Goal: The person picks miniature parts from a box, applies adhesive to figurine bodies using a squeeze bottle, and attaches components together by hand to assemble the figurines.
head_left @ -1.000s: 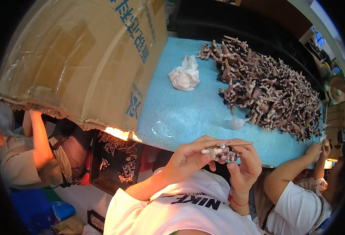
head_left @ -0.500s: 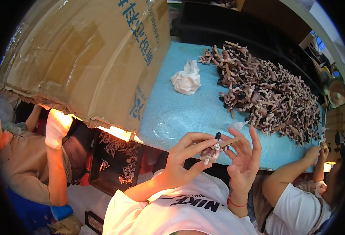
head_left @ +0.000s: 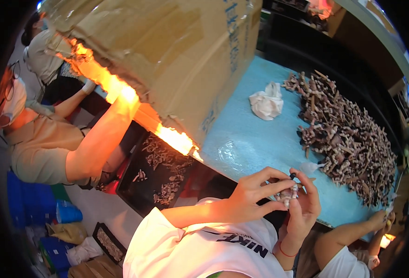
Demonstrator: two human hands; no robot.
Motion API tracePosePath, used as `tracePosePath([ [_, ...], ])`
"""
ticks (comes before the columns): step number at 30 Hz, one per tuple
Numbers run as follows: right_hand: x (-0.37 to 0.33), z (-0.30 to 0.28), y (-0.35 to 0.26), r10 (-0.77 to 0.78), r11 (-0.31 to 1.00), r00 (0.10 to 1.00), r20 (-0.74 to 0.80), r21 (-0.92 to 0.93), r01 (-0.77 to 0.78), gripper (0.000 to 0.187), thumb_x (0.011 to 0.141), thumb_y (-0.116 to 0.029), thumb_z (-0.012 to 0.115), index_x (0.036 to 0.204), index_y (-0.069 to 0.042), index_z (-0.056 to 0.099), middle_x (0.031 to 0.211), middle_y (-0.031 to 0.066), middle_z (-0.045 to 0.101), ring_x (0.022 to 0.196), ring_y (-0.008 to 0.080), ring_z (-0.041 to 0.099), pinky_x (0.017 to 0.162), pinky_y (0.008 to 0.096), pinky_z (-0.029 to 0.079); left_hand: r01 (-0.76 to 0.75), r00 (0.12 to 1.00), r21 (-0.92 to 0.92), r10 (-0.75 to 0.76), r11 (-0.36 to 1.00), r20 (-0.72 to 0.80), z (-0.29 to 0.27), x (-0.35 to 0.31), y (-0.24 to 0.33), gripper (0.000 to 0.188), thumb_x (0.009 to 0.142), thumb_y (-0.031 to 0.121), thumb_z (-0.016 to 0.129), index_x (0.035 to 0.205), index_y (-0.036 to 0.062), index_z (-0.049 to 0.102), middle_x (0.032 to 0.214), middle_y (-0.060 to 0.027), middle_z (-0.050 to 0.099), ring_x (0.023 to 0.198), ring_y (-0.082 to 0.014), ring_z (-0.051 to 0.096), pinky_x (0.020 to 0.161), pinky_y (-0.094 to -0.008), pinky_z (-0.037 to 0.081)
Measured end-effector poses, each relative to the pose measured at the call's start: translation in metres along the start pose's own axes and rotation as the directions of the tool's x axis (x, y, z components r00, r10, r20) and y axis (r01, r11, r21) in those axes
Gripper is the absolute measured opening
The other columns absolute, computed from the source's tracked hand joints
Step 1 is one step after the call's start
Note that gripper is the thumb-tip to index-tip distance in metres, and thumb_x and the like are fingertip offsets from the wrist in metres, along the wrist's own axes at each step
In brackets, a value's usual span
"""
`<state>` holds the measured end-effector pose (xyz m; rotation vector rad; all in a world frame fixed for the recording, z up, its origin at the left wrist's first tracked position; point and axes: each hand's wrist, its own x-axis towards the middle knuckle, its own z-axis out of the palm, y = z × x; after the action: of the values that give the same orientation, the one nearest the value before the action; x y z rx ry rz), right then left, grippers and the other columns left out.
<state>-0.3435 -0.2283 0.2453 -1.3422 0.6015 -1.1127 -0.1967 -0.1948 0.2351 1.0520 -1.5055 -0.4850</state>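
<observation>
Now, eyes on the near edge of the table (head_left: 230, 160), where the figurine (head_left: 286, 193) is up in the air between two bare hands! The left hand (head_left: 258, 191) pinches it from the left, thumb below and fingertips above. On the other side, the right hand (head_left: 306, 204) has its thumb and curled fingers at the figurine too, the index finger up by its dark top. A red cord (head_left: 286, 252) circles that right wrist.

Just beyond the fingers sits a pale bulb (head_left: 309, 167) with a pointed tip, and past it, off to the right, a great heap (head_left: 348, 139) of brown and cream figures sprawls toward the far end. Farther left, a crumpled tissue (head_left: 266, 102) lies alone on the blue.

Over on the left, a big carton (head_left: 181, 55) looms, orange light blazing beneath, and a co-worker's arm (head_left: 100, 143) reaches into that glow! Below, a black tray (head_left: 142, 194) holds more pieces. At far right, another co-worker's hands (head_left: 381, 220) are raised by the table.
</observation>
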Motion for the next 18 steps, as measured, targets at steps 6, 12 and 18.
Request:
tracePosePath([
  [6, -0.009, 0.003, 0.008, -0.078, 0.983, 0.997, 0.017, -0.168, 0.080, 0.054, 0.081, -0.029, 0.062, 0.121, 0.004, 0.045, 0.119, 0.0216, 0.047, 0.106, 0.0254, 0.051, 0.081, 0.0303, 0.047, 0.110, 0.992, -0.160, -0.098, 0.981, 0.082, -0.009, -0.010, 0.001, 0.045, 0.066, 0.007, 0.073, 0.108, 0.0001, 0.059, 0.101, -0.0120, 0.056, 0.083, -0.0192, 0.058, 0.068, -0.0269, 0.049],
  [12, -0.014, 0.009, 0.008, 0.115, 0.976, 0.992, -0.043, -0.183, -0.121, 0.063, 0.080, -0.030, 0.063, 0.128, 0.002, 0.036, 0.116, 0.0212, 0.050, 0.091, 0.0240, 0.059, 0.077, 0.0306, 0.049, 0.619, 0.761, -0.570, -0.592, 0.540, 0.265, -0.035, -0.037, -0.004, 0.027, 0.085, 0.013, 0.057, 0.110, 0.0020, 0.058, 0.099, -0.0071, 0.058, 0.073, -0.0114, 0.060, 0.058, -0.0195, 0.047],
  [18, -0.024, -0.006, 0.014, 0.108, 0.966, 0.994, -0.004, -0.237, -0.106, 0.050, 0.082, -0.015, 0.058, 0.124, 0.005, 0.040, 0.105, 0.0200, 0.057, 0.085, 0.0230, 0.061, 0.077, 0.0311, 0.049, 0.591, 0.730, -0.511, -0.684, 0.624, 0.009, -0.103, -0.100, -0.018, 0.022, 0.089, 0.016, 0.051, 0.100, -0.0016, 0.060, 0.093, -0.0103, 0.061, 0.071, -0.0118, 0.059, 0.054, -0.0200, 0.047],
])
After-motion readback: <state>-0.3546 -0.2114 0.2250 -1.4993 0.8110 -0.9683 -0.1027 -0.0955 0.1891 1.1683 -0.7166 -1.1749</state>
